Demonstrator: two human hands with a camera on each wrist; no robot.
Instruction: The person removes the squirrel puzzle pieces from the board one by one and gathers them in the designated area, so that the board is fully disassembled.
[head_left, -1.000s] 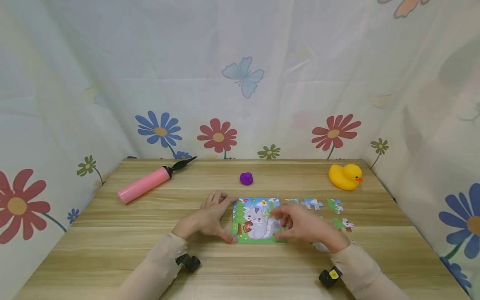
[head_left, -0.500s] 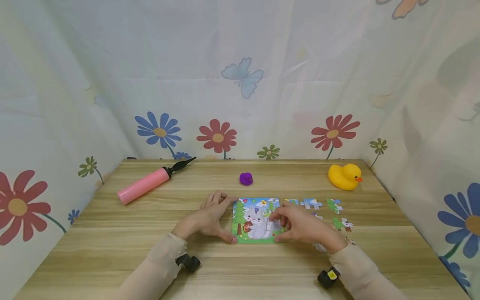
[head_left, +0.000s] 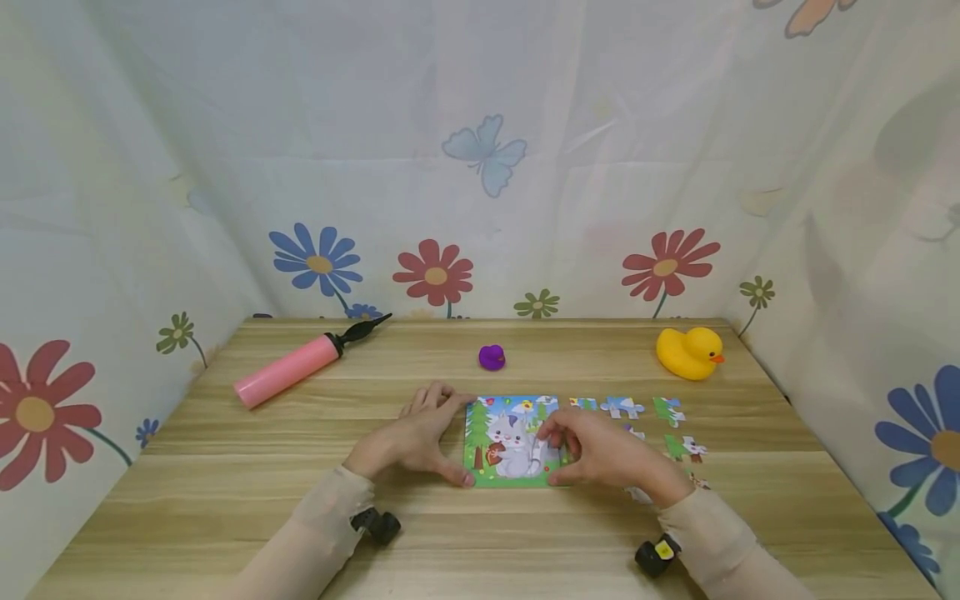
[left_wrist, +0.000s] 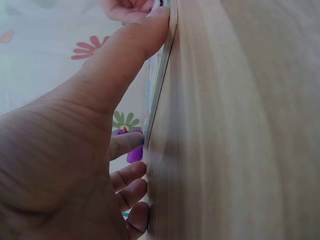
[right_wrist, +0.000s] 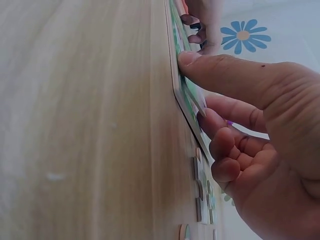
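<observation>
A squirrel picture puzzle (head_left: 510,450) in a thin board lies flat on the table. My left hand (head_left: 416,437) rests along its left edge, fingers spread, with the thumb at the near corner and the index finger at the far corner. At the right side, my right hand (head_left: 603,450) pinches a puzzle piece (right_wrist: 192,95) between thumb and fingers. In the right wrist view that piece is tilted, one side raised off the board and the thumb at its low end. My right hand covers part of the picture in the head view.
Several loose puzzle pieces (head_left: 622,407) lie right of the board, some partly behind my right hand. A purple duck (head_left: 492,357) sits behind the board, a yellow duck (head_left: 688,353) at the back right. A pink hand pump (head_left: 292,369) lies at the back left.
My right hand has shifted slightly left over the puzzle, and a pale edge of the pinched piece now shows beside the fingers. The left hand has stayed put.
</observation>
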